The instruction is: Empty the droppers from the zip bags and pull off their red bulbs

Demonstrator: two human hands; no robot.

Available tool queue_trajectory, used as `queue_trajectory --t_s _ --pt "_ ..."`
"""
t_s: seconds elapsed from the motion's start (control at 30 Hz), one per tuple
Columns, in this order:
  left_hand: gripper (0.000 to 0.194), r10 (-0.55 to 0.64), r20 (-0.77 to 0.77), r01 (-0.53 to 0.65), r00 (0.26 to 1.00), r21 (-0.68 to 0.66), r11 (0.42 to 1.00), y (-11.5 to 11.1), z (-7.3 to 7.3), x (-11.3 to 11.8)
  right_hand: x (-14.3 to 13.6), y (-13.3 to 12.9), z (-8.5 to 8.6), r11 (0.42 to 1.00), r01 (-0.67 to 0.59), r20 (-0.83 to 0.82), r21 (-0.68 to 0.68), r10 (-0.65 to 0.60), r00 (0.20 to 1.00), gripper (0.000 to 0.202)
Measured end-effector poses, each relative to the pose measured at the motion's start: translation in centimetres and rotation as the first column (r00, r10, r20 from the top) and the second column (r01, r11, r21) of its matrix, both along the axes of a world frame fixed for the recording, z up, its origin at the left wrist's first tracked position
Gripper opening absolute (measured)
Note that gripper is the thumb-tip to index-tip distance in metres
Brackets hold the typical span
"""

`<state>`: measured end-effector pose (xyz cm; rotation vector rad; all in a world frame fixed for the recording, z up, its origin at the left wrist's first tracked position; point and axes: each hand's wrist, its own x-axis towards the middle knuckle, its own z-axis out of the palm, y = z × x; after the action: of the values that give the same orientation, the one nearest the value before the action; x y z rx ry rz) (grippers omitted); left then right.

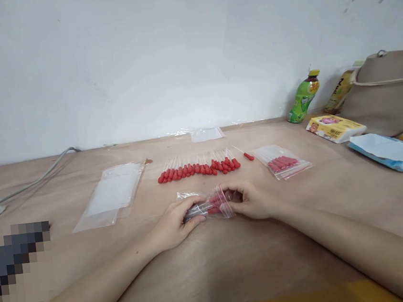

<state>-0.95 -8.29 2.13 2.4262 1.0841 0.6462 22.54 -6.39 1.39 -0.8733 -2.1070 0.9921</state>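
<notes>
Zip bag [224, 201] of red-handled sticks [213, 210] runs left to right, left hand [175, 223] gripping its body, right hand [252, 202] its zip end.

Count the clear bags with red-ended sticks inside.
2: one bag held by the left hand and right hand, the other bag lying right of the loose red-ended sticks.

To my right, by the white wall [141, 61]: 1 green bottle [303, 99], yellow cap; 1 taupe bag [390, 100]; 1 yellow-and-white pack [338, 128], before it; 1 blue-and-white packet [392, 154], lying flat. To my left: 1 grey cable [51, 167], curving.
</notes>
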Motion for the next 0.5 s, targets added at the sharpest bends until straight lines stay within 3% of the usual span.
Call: queue_trajectory --t_s 0.27,0.5 --pt "0.033 0.011 -0.03 -0.012 0.999 -0.021 1.0 -0.01 0.13 0.04 0.07 0.08 -0.76 0.994 -0.004 -0.013 -0.105 0.002 1.0 0.028" --pt "0.033 0.023 -0.029 -0.024 0.999 -0.021 0.999 0.03 -0.1 -0.06 0.0 0.17 -0.06 0.965 -0.132 -0.101 -0.227 0.112 0.989 0.026"
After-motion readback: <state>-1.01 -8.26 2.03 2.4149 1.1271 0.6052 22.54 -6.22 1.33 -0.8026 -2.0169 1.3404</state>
